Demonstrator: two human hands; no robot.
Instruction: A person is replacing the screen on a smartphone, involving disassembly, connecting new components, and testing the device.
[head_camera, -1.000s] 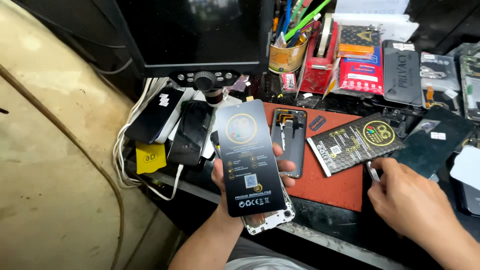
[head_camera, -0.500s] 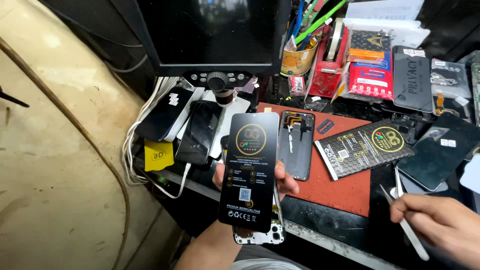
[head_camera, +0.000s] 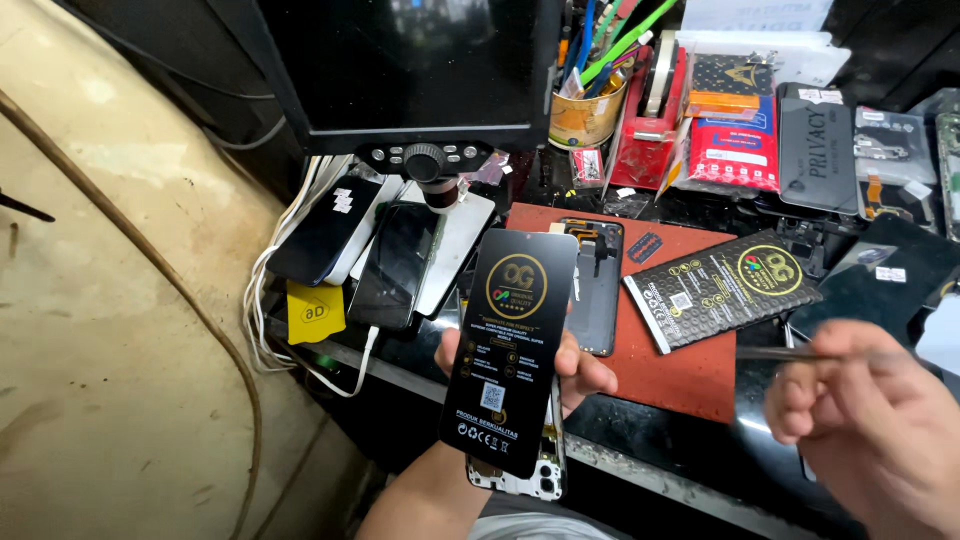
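My left hand (head_camera: 580, 370) holds up a black phone screen panel (head_camera: 510, 355) with gold print on its film, and behind it a white phone frame (head_camera: 525, 478) shows at the bottom. My right hand (head_camera: 880, 430) is at the lower right, fingers closed on thin metal tweezers (head_camera: 775, 353) that point left. An opened phone body (head_camera: 595, 285) lies on the red work mat (head_camera: 690, 375), just beyond the panel. A black packet with gold print (head_camera: 720, 288) lies on the mat to the right.
A dark monitor (head_camera: 400, 70) with a knob stands at the back. Two phones (head_camera: 395, 265) lie on the left with white cables (head_camera: 285, 300) and a yellow tag (head_camera: 315, 312). A cup of tools (head_camera: 585, 110) and red and black packets (head_camera: 740, 130) crowd the back right.
My right hand has risen and come closer with the tweezers now pointing left. The left hand keeps the panel upright, shifted slightly in view.
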